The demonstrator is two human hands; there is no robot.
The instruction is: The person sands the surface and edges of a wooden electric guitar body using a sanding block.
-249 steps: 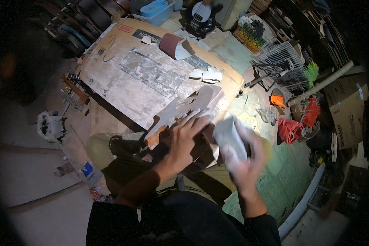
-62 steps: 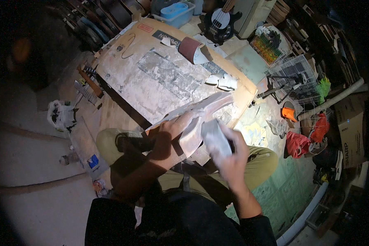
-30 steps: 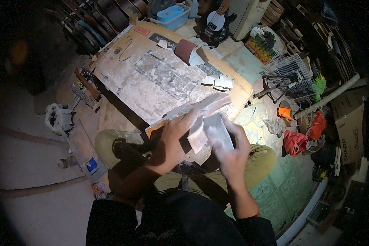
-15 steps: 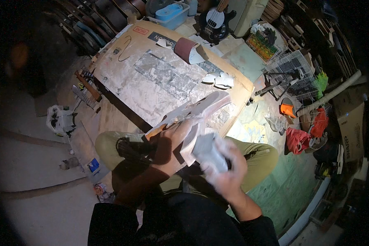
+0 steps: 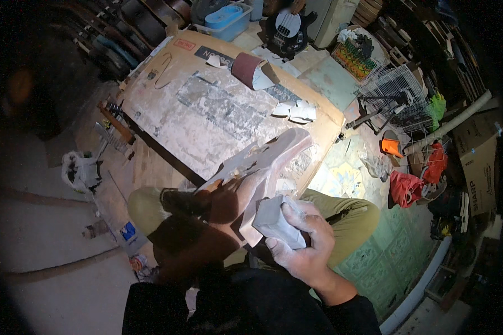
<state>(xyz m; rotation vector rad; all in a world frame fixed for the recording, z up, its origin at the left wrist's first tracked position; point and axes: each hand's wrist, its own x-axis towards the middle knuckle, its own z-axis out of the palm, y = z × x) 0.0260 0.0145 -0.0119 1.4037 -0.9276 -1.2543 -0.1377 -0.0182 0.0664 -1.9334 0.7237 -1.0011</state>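
A dust-covered wooden guitar body [image 5: 282, 151] is tilted over my lap, its far end over the cardboard. My left hand [image 5: 227, 205], mostly in shadow, is closed around its near left part; some fingers are hidden. In my right hand [image 5: 310, 231] is a grey sanding block [image 5: 276, 220], thumb on one side and fingers on the other. The block lies against or very close to the body's near right edge. White dust coats my right fingers.
A dusty cardboard sheet [image 5: 167, 123] spreads in front, with a curled piece of brown sandpaper [image 5: 248, 71] and torn white scraps [image 5: 303, 111] on it. A bass guitar [image 5: 286, 30] and a blue-lidded bin [image 5: 229, 22] stand beyond. At right are a wire rack [image 5: 394, 92] and red bags [image 5: 406, 188].
My right hand and the sanding block have shifted slightly down and toward me along the body's edge; the earlier motion blur is gone. The guitar body has tipped a little.
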